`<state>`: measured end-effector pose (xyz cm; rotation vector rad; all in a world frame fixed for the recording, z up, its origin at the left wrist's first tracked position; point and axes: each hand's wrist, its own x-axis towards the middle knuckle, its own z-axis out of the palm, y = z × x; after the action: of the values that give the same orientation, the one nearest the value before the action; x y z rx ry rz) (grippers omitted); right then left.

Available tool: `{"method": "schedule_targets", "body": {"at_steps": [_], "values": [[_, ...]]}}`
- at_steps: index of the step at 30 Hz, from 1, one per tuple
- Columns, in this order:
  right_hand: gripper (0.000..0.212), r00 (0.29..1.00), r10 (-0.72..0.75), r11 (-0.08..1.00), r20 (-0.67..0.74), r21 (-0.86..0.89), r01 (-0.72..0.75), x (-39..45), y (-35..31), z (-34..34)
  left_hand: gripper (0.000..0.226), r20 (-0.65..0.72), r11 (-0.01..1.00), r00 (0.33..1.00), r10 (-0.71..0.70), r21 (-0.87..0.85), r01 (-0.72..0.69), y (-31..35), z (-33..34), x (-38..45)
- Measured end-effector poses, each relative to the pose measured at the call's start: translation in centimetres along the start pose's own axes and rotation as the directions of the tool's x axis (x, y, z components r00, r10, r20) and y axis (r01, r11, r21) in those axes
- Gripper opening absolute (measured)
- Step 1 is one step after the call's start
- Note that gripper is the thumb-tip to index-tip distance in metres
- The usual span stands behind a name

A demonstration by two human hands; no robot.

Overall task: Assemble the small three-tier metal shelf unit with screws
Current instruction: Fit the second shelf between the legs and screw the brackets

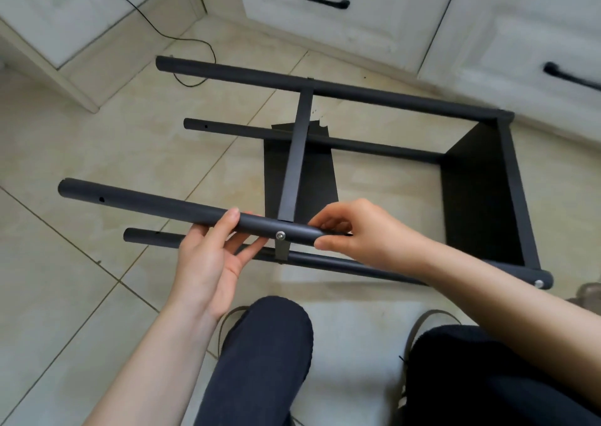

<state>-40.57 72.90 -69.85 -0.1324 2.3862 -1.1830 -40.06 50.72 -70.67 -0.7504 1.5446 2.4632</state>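
Observation:
The dark metal shelf unit lies on its side on the tiled floor. Its several round posts [146, 202] point left. One shelf panel [478, 191] closes the right end and a middle shelf panel [297, 155] crosses between the posts. A silver screw [280, 235] sits in the nearest upper post where the middle panel meets it. My left hand [214, 250] cups that post from below, thumb on top, just left of the screw. My right hand [351, 230] grips the same post just right of the screw, fingers curled over it. Another screw [539, 284] shows at the post's right end.
White cabinets with black drawer handles [323, 2] stand along the far side. A thin black cable [182, 40] trails over the floor at the upper left. My knees in dark trousers [266, 344] fill the bottom of the view.

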Motion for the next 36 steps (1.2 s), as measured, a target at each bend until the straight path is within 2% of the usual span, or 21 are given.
{"method": "schedule_targets", "body": {"at_steps": [6,11,16,20,24,28,30,34,36], "values": [[0.024,0.999,0.018,1.000,-0.047,-0.002,-0.019,-3.0,-1.5,-1.1,0.020,0.037,0.999,0.999,0.040,0.034,-0.041,1.8,1.6,-3.2],[0.026,0.989,0.028,0.994,-0.147,-0.099,-0.043,-6.7,-4.4,-3.7,0.024,0.099,0.985,0.987,0.124,0.112,-0.135,5.4,4.4,-6.5],[0.027,0.975,0.017,0.981,-0.220,-0.186,-0.059,-10.8,-7.2,-7.2,0.024,0.233,0.934,0.947,0.220,0.229,-0.273,9.1,8.8,-10.3],[0.025,0.977,0.051,0.993,-0.205,-0.093,-0.071,-13.7,-8.2,-9.4,0.030,0.349,0.865,0.899,0.264,0.327,-0.381,11.3,12.6,-12.9],[0.016,0.975,0.078,0.997,-0.210,-0.014,-0.082,-15.5,-7.8,-10.1,0.035,0.416,0.805,0.886,0.207,0.443,-0.396,12.6,15.8,-14.4],[0.014,0.975,0.147,0.987,-0.168,0.086,-0.134,-16.8,-7.1,-10.4,0.030,0.460,0.715,0.888,-0.001,0.621,-0.321,13.9,18.8,-15.6],[0.013,0.973,0.173,0.981,-0.152,0.111,-0.157,-17.4,-6.8,-10.6,0.026,0.468,0.651,0.882,-0.058,0.687,-0.322,14.2,20.2,-16.7],[0.018,0.965,0.193,0.977,-0.179,0.121,-0.173,-17.9,-6.4,-10.0,0.020,0.465,0.618,0.884,-0.054,0.711,-0.336,12.9,21.5,-18.5],[0.020,0.960,0.175,0.983,-0.218,0.094,-0.158,-18.1,-6.0,-9.1,0.018,0.495,0.600,0.869,-0.016,0.700,-0.388,12.2,21.3,-19.1]]}}
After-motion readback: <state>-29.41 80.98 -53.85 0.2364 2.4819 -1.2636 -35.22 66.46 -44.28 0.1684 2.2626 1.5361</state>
